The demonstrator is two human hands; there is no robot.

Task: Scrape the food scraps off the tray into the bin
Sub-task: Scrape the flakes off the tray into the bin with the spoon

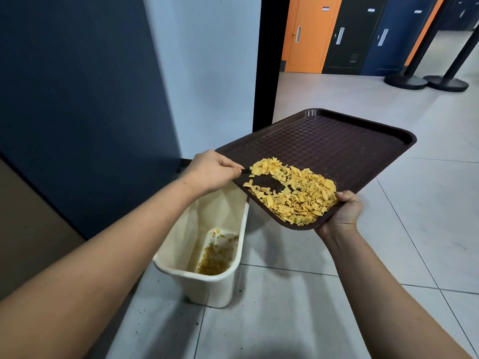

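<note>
Head view: the tray [337,141] was held tilted above the floor, its low corner over the open bin [207,278]. The right hand [342,213] gripped the near corner, thumb curled over the rim and fingers under, so that grip was closed round the tray. The left hand [213,171] pinched a thin dark scraper [245,171], fingers curled tight on its handle; what kind of tool it is couldn't be told, since most of it lay under the food.

The food scraps [293,193], yellow flakes, sat in 1 heap between the 2 grips, just beside the right thumb and reaching to the scraper's end by the left hand. A small cleared patch showed inside the heap, near the left grip.

Progress, as a judgement: early to mid. Some flakes lay at the bottom of the bin, below the left grip, so part looked done. The far half of the tray, away from both grips, was bare except for specks. Most of the heap remained on the tray and had to go over the low edge.
</note>
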